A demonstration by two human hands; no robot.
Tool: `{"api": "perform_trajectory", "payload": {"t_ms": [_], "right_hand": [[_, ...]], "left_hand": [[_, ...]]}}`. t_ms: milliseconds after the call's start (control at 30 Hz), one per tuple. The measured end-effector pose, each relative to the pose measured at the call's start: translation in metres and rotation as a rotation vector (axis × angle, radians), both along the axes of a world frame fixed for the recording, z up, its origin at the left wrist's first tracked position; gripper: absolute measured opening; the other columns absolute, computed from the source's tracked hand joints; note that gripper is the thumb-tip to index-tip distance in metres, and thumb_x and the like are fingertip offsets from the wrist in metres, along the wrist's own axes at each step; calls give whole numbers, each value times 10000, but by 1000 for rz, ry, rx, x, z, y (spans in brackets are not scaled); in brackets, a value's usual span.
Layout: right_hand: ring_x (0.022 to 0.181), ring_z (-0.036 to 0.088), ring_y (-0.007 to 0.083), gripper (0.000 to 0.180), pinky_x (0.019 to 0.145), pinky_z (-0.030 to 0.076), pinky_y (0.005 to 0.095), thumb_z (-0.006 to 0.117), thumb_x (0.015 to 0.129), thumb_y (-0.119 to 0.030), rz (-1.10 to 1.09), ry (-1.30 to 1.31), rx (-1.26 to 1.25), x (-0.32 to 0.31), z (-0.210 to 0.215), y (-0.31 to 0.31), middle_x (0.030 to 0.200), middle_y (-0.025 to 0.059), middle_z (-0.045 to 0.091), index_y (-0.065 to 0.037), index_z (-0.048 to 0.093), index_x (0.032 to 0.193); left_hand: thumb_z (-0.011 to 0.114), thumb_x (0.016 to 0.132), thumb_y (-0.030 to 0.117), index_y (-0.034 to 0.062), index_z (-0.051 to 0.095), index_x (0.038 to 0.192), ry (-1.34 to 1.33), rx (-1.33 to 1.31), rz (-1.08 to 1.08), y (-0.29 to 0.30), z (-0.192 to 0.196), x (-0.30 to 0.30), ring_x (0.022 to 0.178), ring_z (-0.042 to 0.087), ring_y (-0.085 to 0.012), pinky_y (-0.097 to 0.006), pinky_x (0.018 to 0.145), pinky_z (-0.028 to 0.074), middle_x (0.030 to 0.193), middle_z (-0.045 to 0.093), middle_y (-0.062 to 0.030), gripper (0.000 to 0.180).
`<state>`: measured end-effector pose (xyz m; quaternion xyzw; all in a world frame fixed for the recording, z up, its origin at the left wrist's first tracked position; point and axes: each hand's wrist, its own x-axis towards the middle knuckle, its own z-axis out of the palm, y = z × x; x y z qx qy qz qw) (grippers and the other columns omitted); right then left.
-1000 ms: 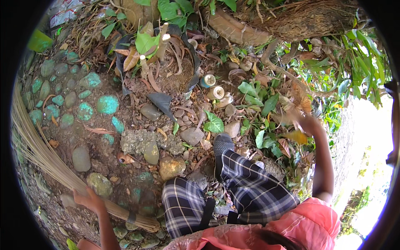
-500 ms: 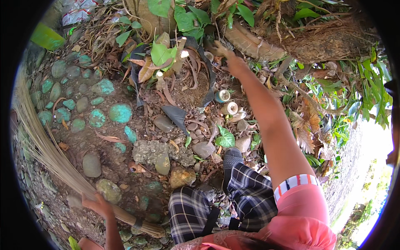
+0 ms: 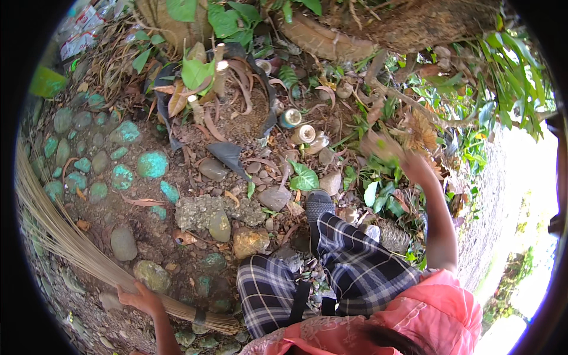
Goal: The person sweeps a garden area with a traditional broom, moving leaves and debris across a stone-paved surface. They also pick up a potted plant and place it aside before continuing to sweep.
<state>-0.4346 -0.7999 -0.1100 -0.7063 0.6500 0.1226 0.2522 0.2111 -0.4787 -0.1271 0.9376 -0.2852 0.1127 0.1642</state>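
At the lower left, my left hand [image 3: 143,298] grips a stick broom [image 3: 80,232] near its bound end, its long pale bristles fanning out to the upper left. My right hand [image 3: 397,155] is over leaf litter and green plants on the right, its fingers smeared by motion, so I cannot tell whether it holds anything. Brown dry leaves [image 3: 421,135] lie close beside it. To its left, glass bottles [image 3: 303,135] are set in the soil, bottoms up, next to a black plastic edging [image 3: 271,112] around cut stems.
Green-painted stones [image 3: 152,164] and plain ones cover the ground on the left. A concrete chunk [image 3: 198,213] lies in the middle. Thick roots [image 3: 322,40] cross the far side, and a thin branch [image 3: 408,106] juts out at the right. My shoe [image 3: 320,208] rests among stones.
My right hand has drawn back from beside the far root, moving right and nearer, over the plants. The left hand stays on the broom. The view has shifted slightly.
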Motion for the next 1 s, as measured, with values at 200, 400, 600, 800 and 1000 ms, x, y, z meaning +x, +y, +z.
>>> {"api": "perform_trajectory", "payload": {"t_ms": [200,400,600,800,1000], "right_hand": [[862,602,431,449,727,470,500,504,887,-262,-69,-320,-340,177,-84,-161,931,290,600,-99,344,1274],[848,623,347,389,702,484,451,474,853,-100,27,-169,-262,166,-114,-152,975,237,619,-112,371,1228],[1231,427,296,638,1013,362,400,449,869,-176,536,15,-394,-69,-121,6,1415,180,315,-234,159,1435],[1119,499,317,585,942,406,408,506,860,-218,-604,525,80,-253,-57,172,1317,209,412,-195,269,1394],[1007,571,338,545,870,451,416,563,851,-260,-755,624,-205,-228,-29,168,1220,239,509,-156,380,1353]], "left_hand": [[532,875,212,-41,276,1319,-35,14,-17,1,-1,3,1126,388,-354,-461,887,412,1260,293,-215,571],[541,872,237,-49,260,1320,53,-22,21,2,-2,6,1123,391,-378,-464,883,415,1285,270,-236,601],[546,868,233,-47,253,1319,-29,74,-6,8,-5,12,1098,409,-381,-472,880,429,1286,266,-245,606],[543,866,225,-39,267,1312,44,33,63,-5,0,3,1073,423,-375,-475,858,442,1235,302,-238,588],[544,876,241,-50,264,1307,-33,93,26,3,-4,11,1070,421,-369,-485,833,439,1231,297,-239,590]]}}
